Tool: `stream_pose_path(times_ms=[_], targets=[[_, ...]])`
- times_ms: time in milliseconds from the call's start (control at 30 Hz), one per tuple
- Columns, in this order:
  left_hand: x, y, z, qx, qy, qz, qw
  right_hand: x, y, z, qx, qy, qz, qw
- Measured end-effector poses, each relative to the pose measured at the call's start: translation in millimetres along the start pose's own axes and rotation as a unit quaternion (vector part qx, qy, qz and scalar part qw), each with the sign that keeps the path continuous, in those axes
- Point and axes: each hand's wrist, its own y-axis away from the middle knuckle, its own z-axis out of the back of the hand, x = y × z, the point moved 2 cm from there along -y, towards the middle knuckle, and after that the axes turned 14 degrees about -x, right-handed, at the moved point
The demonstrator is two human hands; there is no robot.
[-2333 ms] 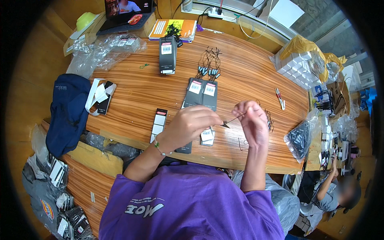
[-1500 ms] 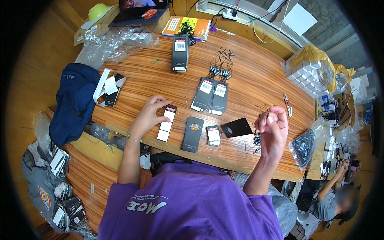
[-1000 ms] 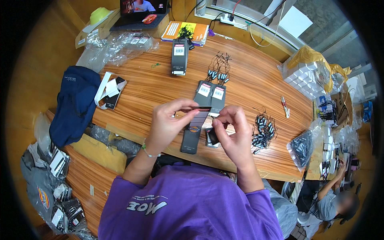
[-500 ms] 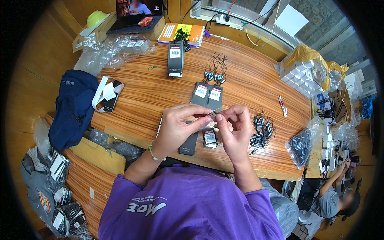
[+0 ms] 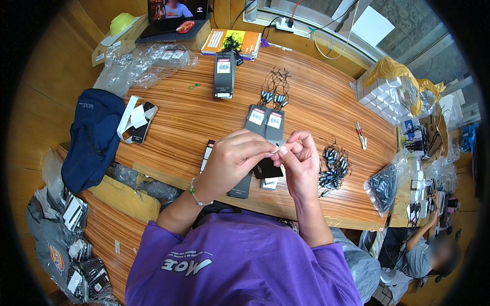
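Note:
My left hand (image 5: 232, 162) and my right hand (image 5: 300, 164) meet above the near edge of the wooden table (image 5: 178, 117). Together they pinch a small black card tag (image 5: 268, 168) that hangs down between them, with a thin pale strip at the fingertips. Under the hands lie flat dark tags (image 5: 240, 186), partly hidden. A heap of black string loops with small fasteners (image 5: 333, 162) sits just right of my right hand. Two dark tags with white and red labels (image 5: 265, 120) lie beyond the hands.
A stack of black tags (image 5: 224, 74) and more string loops (image 5: 274, 89) lie farther back. A dark blue cap (image 5: 94, 135) hangs over the left edge. Clear plastic bags (image 5: 143, 61), small scissors (image 5: 360, 133), white boxes (image 5: 390, 97) and a laptop (image 5: 171, 18) surround them. Another person (image 5: 429, 245) sits lower right.
My left hand fetched a black tag from the row on the table and brought it to my right hand. Both hands now hold it close together, slightly higher than half a second ago.

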Motion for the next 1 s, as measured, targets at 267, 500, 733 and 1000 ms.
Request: stream_pose_path(times_ms=[267, 500, 733, 1000], targets=[[-2.4, -2.5, 5.9, 0.003, -0.153, -0.170, 0.974, 9.6, -3.2, -0.3, 0.040, 0.051, -0.022, 0.998], [-9.1, 1.6, 0.6, -0.008, -0.198, -0.227, 0.954, -0.8, -8.7, 6.2, 0.046, 0.078, 0.039, 0.995], [4.9, 6.6, 2.9, -0.016, -0.139, -0.154, 0.978, 19.3, -31.5, 19.1, 0.002, -0.216, 0.063, 0.974], [16.3, 8.5, -8.6, 0.009, -0.098, -0.117, 0.988, 5.7, -33.0, 11.7, 0.178, -0.377, -0.095, 0.904]])
